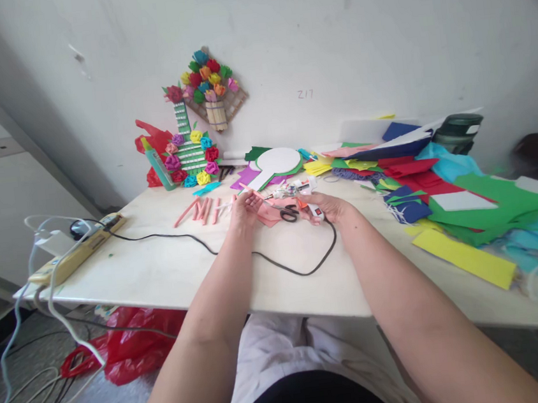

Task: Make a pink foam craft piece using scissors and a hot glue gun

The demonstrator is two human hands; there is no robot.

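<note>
My right hand [330,206] is wrapped round a hot glue gun [317,212], white with an orange trigger and a red switch; its nozzle points left. The gun's black cord [300,274] loops over the table. My left hand [245,209] pinches a thin pink paper strip [259,194] close to the nozzle. Whether strip and nozzle touch is too small to tell. Between my hands, black-handled scissors [289,213] lie by pink paper [269,213]. Several pink paper rolls [206,210] lie left of my left hand.
At the back stand a flower-decked guitar craft [190,149] and a green glue bottle [158,167]. A white-and-green paddle shape [280,160] lies behind my hands. Coloured sheets [471,206] pile up on the right. A power strip [79,250] sits at the left edge.
</note>
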